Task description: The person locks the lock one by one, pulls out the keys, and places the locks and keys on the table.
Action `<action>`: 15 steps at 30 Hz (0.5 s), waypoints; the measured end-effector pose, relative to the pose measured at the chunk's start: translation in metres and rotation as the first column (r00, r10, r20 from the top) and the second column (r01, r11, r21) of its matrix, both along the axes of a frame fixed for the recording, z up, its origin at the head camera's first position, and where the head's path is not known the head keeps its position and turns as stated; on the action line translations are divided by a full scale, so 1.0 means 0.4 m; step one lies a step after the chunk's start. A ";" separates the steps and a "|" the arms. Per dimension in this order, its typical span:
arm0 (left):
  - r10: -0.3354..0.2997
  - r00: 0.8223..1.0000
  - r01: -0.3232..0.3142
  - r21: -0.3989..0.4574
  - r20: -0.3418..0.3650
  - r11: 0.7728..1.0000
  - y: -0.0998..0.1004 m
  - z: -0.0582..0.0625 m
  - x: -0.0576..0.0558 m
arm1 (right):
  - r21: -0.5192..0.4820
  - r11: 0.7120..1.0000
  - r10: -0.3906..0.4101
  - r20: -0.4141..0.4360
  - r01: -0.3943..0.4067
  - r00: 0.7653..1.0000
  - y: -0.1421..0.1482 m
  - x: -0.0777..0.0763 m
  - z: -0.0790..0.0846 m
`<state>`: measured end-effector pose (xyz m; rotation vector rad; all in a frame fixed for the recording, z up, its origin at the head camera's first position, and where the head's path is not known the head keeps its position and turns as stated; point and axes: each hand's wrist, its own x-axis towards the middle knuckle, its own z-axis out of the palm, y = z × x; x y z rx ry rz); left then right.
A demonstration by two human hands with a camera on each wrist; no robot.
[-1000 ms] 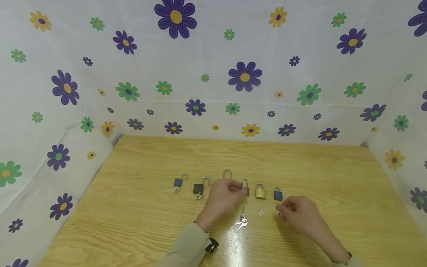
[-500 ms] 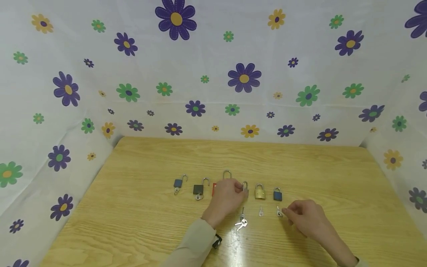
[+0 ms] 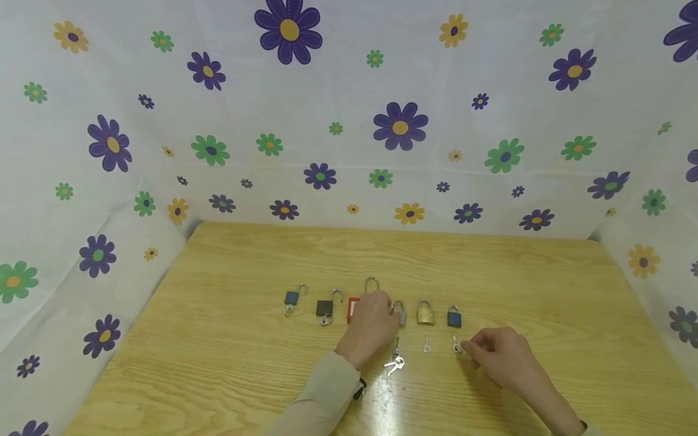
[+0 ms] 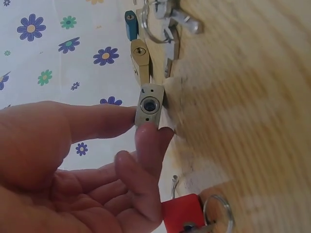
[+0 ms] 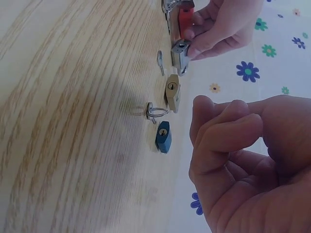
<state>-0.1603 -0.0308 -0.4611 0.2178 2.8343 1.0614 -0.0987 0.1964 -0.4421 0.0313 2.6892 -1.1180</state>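
Note:
My left hand (image 3: 368, 330) pinches a small grey padlock (image 4: 144, 91) between thumb and fingers; its keyhole end faces the left wrist camera. Right of it on the table lie a brass padlock (image 3: 426, 315) and a blue padlock (image 3: 454, 319). A red padlock (image 3: 351, 309) is partly hidden behind my left hand. My right hand (image 3: 501, 357) hovers with loosely curled fingers and holds nothing. Just left of its fingertips lies a key with a ring (image 5: 150, 111), below the blue padlock. A single key (image 3: 427, 346) lies below the brass padlock.
A bunch of keys (image 3: 396, 363) lies in front of the grey padlock. To the left, a black padlock (image 3: 324, 309) and another blue padlock (image 3: 291, 298) have swung-out shackles and keys attached. A flowered cloth (image 3: 338, 72) surrounds the wooden table (image 3: 229, 363) at back and sides.
My right hand has let go of the key with a ring and drawn slightly right. My left hand has shifted and turned slightly, bringing the grey padlock a little nearer.

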 end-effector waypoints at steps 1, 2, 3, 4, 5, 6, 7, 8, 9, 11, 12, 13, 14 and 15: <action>0.002 1.000 -0.002 -0.005 0.002 1.000 0.001 0.000 -0.001 | 0.000 1.000 -0.001 0.000 0.001 1.000 0.000 0.000 -0.001; 0.004 1.000 -0.004 -0.008 0.006 1.000 0.002 0.002 -0.001 | 0.000 1.000 -0.002 0.001 0.002 1.000 0.000 0.001 -0.001; 0.005 1.000 -0.005 -0.015 0.007 1.000 0.003 0.004 -0.001 | -0.001 1.000 -0.003 0.002 0.003 1.000 0.000 0.001 -0.002; 0.004 1.000 -0.004 -0.022 0.005 1.000 0.003 0.006 -0.001 | 0.000 1.000 -0.003 0.002 0.003 1.000 0.000 0.001 -0.003; 0.002 1.000 -0.002 -0.029 0.001 1.000 0.004 0.007 -0.001 | 0.002 1.000 -0.003 0.002 0.003 1.000 0.000 0.001 -0.003; 0.000 1.000 0.000 -0.037 -0.007 0.999 0.005 0.008 0.000 | 0.001 1.000 -0.004 0.004 0.004 1.000 -0.001 0.001 -0.004; -0.003 1.000 0.002 -0.045 -0.015 0.999 0.005 0.008 0.000 | 0.003 1.000 -0.004 0.005 0.004 1.000 -0.001 0.002 -0.004; -0.004 1.000 0.003 -0.051 -0.023 0.999 0.005 0.008 0.000 | 0.003 1.000 -0.006 0.008 0.006 1.000 -0.001 0.002 -0.005; -0.008 0.999 0.006 -0.057 -0.033 0.998 0.006 0.007 0.000 | 0.005 1.000 -0.008 0.009 0.008 1.000 -0.001 0.001 -0.005; -0.009 0.999 0.007 -0.058 -0.048 0.998 0.007 0.005 -0.001 | 0.003 1.000 -0.011 0.014 0.011 1.000 -0.002 0.002 -0.006; -0.010 0.999 0.006 -0.058 -0.053 0.998 0.007 0.004 -0.002 | 0.003 1.000 -0.012 0.017 0.012 1.000 -0.002 0.002 -0.006; -0.009 0.998 0.006 -0.056 -0.056 0.998 0.008 0.003 -0.002 | 0.003 1.000 -0.013 0.018 0.013 1.000 -0.002 0.002 -0.006; -0.006 0.998 0.003 -0.053 -0.060 0.999 0.008 0.002 -0.003 | 0.000 1.000 -0.014 0.021 0.014 1.000 -0.002 0.003 -0.007; -0.006 0.998 0.003 -0.049 -0.062 0.999 0.008 0.002 -0.003 | -0.001 1.000 -0.012 0.021 0.012 1.000 -0.002 0.003 -0.007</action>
